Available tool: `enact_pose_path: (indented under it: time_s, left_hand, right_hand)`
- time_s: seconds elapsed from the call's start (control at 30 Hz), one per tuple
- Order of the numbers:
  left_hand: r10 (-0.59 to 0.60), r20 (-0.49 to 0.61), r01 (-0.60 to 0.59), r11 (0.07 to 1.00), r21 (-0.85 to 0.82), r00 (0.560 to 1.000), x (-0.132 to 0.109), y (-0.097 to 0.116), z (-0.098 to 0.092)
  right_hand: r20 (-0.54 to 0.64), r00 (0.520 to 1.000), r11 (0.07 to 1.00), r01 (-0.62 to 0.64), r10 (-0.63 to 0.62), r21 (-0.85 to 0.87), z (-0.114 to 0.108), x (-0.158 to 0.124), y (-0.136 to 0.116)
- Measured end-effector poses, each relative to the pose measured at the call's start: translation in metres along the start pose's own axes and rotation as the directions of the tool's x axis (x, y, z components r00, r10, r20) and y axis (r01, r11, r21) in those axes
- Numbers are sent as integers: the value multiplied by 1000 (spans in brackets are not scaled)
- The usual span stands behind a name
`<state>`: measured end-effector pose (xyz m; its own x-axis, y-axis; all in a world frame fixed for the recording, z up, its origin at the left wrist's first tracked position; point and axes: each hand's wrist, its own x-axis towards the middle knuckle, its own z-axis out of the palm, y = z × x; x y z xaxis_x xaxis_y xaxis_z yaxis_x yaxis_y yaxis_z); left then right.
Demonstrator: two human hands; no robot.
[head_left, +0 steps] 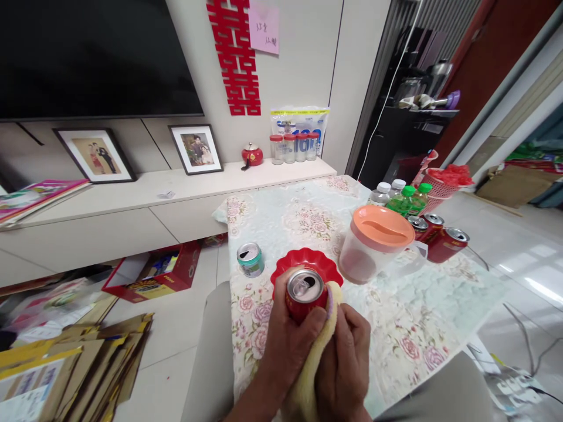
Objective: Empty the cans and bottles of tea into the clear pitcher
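My left hand [294,346] is wrapped round an opened red drink can [304,302], its top facing up toward me. A yellow cloth [317,357] hangs along the can's right side, and my right hand [349,351] grips it with closed fingers. Part of the cloth is hidden between the two hands. Just behind the can, a red scalloped dish [320,261] rests on the table. To the left stands a small opened green can [250,260]. A clear pitcher with an orange lid [382,228] is to the right of the dish.
Several opened red cans [447,245] and bottles with green or white caps [407,198] stand at the table's right edge, by a pink basket [437,186]. A flowered tablecloth [409,316] covers the table. Flattened cardboard [97,363] lies on the floor at left.
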<state>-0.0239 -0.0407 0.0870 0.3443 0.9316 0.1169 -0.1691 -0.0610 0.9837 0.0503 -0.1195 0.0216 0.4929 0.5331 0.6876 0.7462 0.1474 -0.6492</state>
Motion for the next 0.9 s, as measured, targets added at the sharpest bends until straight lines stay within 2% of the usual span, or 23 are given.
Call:
enact_pose_path:
  time_s: [0.07,0.13,0.2,0.27,0.37,0.43,0.47,0.53,0.57,0.7,0.73,0.8,0.9]
  left_hand:
    - [1,32,0,999,-46,999,-5,2,2]
    - [-5,66,10,997,-79,998,-10,3,3]
    - [-6,106,16,995,-94,994,-15,2,4]
    - [-3,161,18,995,-94,987,-20,0,5]
    - [25,211,-6,996,-92,977,-27,-3,7]
    - [86,190,-71,994,-82,978,-31,-5,6]
    - [116,169,-107,993,-58,979,-33,-6,5]
    - [157,110,-159,987,11,981,-34,-8,1]
    - [165,77,-168,985,40,983,-35,-9,0]
    - [158,-29,-157,987,40,987,-32,-14,-3]
    - [158,-52,-156,987,33,986,-30,-14,-2]
    - [164,-96,-162,986,29,982,-27,-13,-1]
    - [190,-126,-186,982,37,974,-20,-6,-3]
  right_hand:
    - [22,996,995,-89,88,43,-8,10,2]
    - [102,978,973,-197,184,125,-18,25,2]
    - [209,938,917,-323,277,233,-28,42,3]
    - [348,866,813,-474,360,338,-36,57,5]
    - [537,723,630,-670,435,392,-42,69,11]
    - [599,670,584,-719,439,377,-42,71,13]
    - [616,664,589,-719,425,368,-40,69,14]
    - [616,679,627,-693,399,357,-36,64,13]
    - [590,707,659,-662,390,357,-33,61,13]
    - [357,880,864,-421,314,277,-26,46,12]
    - [306,911,906,-354,278,232,-25,42,11]
    - [252,945,955,-251,207,155,-26,34,10]
    - [280,947,974,-195,155,119,-28,23,3]
